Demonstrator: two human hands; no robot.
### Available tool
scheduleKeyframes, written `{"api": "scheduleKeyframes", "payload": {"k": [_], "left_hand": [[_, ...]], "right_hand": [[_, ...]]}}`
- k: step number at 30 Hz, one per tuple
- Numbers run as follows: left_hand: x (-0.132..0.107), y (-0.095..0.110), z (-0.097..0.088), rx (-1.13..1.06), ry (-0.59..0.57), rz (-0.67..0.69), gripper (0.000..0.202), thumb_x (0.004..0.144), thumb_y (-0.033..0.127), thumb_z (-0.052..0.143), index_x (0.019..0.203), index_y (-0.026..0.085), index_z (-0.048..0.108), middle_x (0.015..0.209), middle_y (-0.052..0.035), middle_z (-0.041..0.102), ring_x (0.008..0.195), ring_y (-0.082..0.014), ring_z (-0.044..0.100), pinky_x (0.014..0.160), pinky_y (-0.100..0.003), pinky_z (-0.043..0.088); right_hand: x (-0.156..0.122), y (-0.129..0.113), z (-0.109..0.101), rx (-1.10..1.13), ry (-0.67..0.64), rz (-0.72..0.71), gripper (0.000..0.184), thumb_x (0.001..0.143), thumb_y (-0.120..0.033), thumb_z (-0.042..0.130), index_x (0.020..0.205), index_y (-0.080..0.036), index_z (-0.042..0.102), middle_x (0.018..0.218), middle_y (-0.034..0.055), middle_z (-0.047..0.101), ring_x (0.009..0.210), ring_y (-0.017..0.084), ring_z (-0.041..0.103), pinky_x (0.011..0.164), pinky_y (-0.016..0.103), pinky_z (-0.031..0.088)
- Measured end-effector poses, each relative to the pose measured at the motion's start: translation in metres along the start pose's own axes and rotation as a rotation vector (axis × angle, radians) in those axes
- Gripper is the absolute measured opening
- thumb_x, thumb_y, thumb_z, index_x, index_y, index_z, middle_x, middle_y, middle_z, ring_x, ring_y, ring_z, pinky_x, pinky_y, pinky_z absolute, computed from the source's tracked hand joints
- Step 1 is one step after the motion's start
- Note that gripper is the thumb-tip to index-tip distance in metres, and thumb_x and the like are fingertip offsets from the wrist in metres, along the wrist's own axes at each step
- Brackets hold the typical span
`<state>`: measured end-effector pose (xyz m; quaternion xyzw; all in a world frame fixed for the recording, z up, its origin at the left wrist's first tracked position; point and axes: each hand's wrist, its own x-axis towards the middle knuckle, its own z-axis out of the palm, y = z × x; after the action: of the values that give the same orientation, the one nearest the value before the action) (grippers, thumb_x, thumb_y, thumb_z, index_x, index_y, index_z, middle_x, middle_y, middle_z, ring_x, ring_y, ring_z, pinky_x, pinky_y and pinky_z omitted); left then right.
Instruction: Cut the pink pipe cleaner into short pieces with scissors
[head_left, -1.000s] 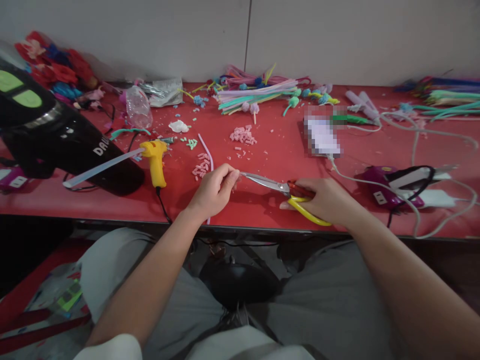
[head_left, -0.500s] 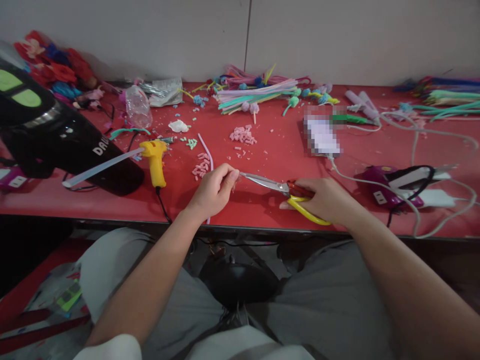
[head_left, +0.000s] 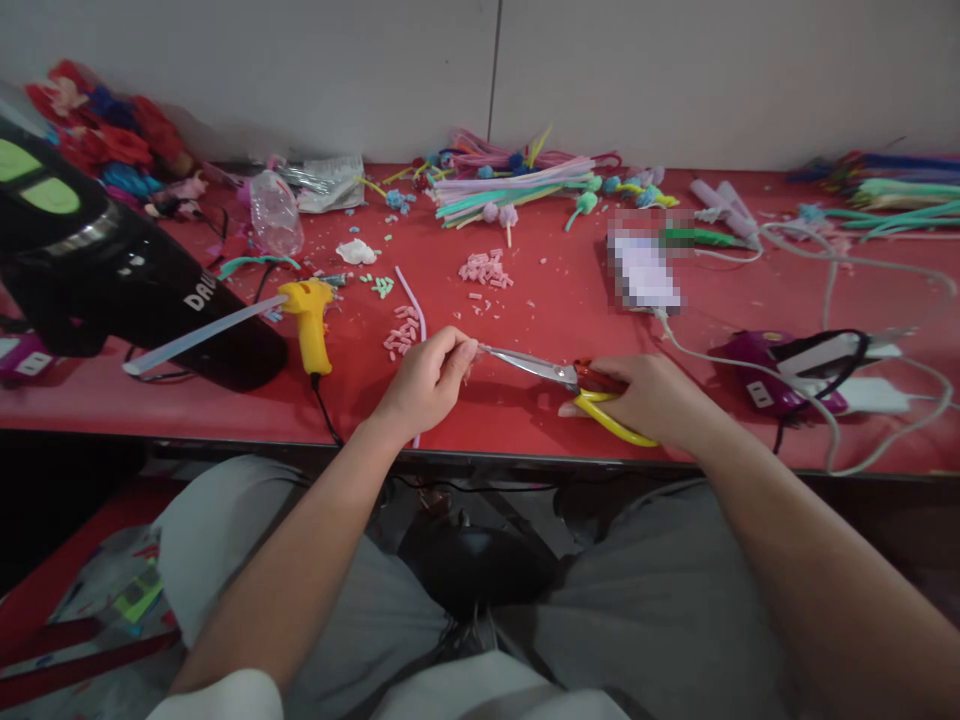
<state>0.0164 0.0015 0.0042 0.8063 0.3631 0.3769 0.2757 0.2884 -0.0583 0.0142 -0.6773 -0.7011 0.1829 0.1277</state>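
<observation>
Dim, greyish light lies over the red table [head_left: 570,300], paler and hazier to the right of the scissors [head_left: 536,368], whose blades glint. Left of the scissors, a glossy black appliance [head_left: 150,285] catches small white highlights; beyond the scissors, coarse square blocks obscure a pale object [head_left: 646,270].
</observation>
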Motion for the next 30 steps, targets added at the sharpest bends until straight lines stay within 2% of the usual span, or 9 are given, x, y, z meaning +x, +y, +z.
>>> {"api": "scheduleKeyframes", "payload": {"k": [7,21,30], "left_hand": [[0.0,-0.0004,-0.0003,-0.004,0.004,0.0,0.025,0.101,0.032,0.042,0.082,0.019,0.052,0.07,-0.0005,0.059,0.066,-0.0119,0.056,0.065,-0.024,0.044],[0.0,0.0006,-0.0003,0.011,0.006,0.01,0.025,0.1,0.03,0.043,0.08,0.019,0.053,0.068,0.0001,0.056,0.062,-0.0114,0.051,0.061,-0.025,0.041],[-0.0003,-0.0004,0.0001,-0.012,0.006,0.005,0.025,0.101,0.032,0.043,0.082,0.019,0.053,0.072,-0.0011,0.061,0.067,-0.0123,0.058,0.066,-0.025,0.045]], "right_hand": [[-0.0028,-0.0004,-0.0034,0.053,-0.045,-0.021,0.062,0.067,-0.077,0.067,0.064,-0.021,0.04,0.057,-0.0066,0.033,0.057,0.011,0.027,0.052,0.028,0.022],[-0.0016,-0.0022,-0.0025,0.01,-0.037,-0.002,0.063,0.065,-0.081,0.064,0.064,-0.021,0.042,0.056,-0.0056,0.036,0.056,0.011,0.029,0.052,0.027,0.023],[-0.0008,0.0001,-0.0011,0.034,-0.026,0.029,0.065,0.062,-0.082,0.065,0.061,-0.021,0.041,0.055,-0.0059,0.032,0.056,0.011,0.028,0.052,0.027,0.021]]}}
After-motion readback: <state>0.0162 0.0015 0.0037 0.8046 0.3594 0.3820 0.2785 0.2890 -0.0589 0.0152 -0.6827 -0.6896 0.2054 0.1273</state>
